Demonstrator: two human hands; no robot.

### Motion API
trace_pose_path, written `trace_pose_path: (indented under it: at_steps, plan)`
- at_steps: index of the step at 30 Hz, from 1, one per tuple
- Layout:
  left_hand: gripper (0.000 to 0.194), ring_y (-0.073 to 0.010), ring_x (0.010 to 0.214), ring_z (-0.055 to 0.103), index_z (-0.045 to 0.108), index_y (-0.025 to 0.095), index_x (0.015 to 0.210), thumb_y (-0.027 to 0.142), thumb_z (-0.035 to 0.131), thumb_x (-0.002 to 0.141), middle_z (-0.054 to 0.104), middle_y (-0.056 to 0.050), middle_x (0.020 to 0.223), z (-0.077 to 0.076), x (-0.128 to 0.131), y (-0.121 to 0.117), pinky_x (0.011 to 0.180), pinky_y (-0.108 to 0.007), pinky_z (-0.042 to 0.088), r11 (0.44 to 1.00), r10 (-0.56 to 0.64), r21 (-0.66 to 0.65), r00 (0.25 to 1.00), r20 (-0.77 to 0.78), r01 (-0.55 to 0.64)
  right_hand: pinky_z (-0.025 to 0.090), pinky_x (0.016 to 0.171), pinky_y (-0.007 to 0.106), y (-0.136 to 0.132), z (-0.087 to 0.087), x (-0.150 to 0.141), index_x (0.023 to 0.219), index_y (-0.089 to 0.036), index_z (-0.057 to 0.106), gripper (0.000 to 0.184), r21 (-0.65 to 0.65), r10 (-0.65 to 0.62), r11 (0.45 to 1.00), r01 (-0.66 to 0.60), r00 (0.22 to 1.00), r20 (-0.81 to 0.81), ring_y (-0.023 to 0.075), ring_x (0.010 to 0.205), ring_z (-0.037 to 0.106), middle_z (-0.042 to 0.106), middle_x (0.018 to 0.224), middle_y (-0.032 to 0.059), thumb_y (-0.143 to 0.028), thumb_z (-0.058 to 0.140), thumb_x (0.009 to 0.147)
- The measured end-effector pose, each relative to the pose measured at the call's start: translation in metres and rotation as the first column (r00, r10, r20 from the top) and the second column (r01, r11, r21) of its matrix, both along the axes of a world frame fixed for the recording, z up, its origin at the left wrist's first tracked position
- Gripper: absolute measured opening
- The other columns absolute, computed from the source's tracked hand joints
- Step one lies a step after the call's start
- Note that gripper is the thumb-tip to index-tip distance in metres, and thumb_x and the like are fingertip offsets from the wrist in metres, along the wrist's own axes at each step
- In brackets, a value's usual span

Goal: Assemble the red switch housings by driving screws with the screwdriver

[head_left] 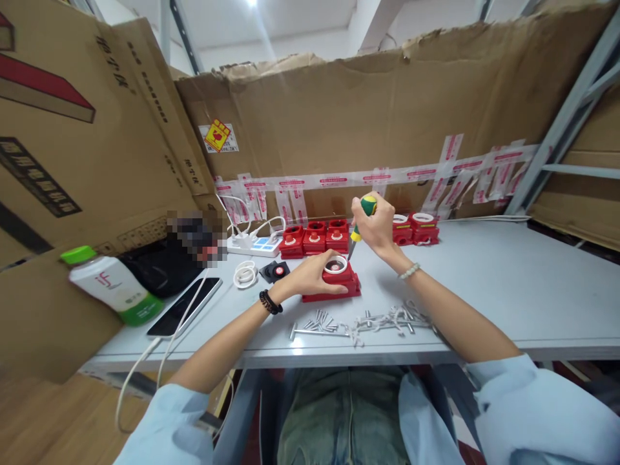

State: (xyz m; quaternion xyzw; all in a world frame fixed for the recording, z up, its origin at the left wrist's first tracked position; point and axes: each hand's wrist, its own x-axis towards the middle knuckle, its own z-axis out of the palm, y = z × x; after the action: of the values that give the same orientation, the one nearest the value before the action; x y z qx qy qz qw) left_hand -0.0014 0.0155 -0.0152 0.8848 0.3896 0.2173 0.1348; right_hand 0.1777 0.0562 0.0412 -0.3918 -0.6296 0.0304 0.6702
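My right hand (376, 226) is closed round a screwdriver (368, 206) with a green and yellow handle, its shaft pointing down at the right side of a red housing (346, 282). Whether the tip touches a screw is too small to tell. My left hand (312, 276) grips the red housing from the left, thumb along its front and fingers by the white ring (335, 265) on its top. In front of the housing lie several loose screws (325, 319), a metal T-shaped rod (320, 332) and a pile of metal rods with white ties (392, 318).
Behind stand several red housings (314, 239), with further ringed ones (422, 229) at the right. To the left are a power strip (259, 245), coiled white rings (245, 274), black parts (274, 271), a phone (186, 307) and a bottle (113, 284). Cardboard (339, 116) walls the back.
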Motion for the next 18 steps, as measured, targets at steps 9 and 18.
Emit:
trace_pose_path:
  at_steps: [9,18]
  plan:
    - [0.077,-0.0308,0.111,0.062,0.049,0.016,0.127,0.058,0.075,0.068,0.063,-0.014,0.125,0.0025,-0.0019,-0.0032,0.095,-0.042,0.048,0.999,-0.035,-0.027,0.999,0.034,0.036,0.042,0.06,0.028,0.0008,-0.0057,0.0004,0.068,-0.024,0.043,0.027,-0.032,-0.002,0.999,0.003,1.0,0.025,0.0148,0.052,0.049,0.05,0.055,-0.0034,-0.041,0.053,0.086]
    - [0.074,-0.0298,0.111,0.062,0.049,0.017,0.127,0.056,0.075,0.069,0.062,-0.013,0.126,0.0026,-0.0016,-0.0036,0.095,-0.041,0.048,0.998,-0.039,-0.038,0.998,0.047,0.041,0.042,0.059,0.029,-0.0041,-0.0051,-0.001,0.068,-0.024,0.042,0.028,-0.04,0.002,0.999,0.0,0.999,0.041,0.0154,0.052,0.052,0.049,0.055,-0.0034,-0.043,0.052,0.086]
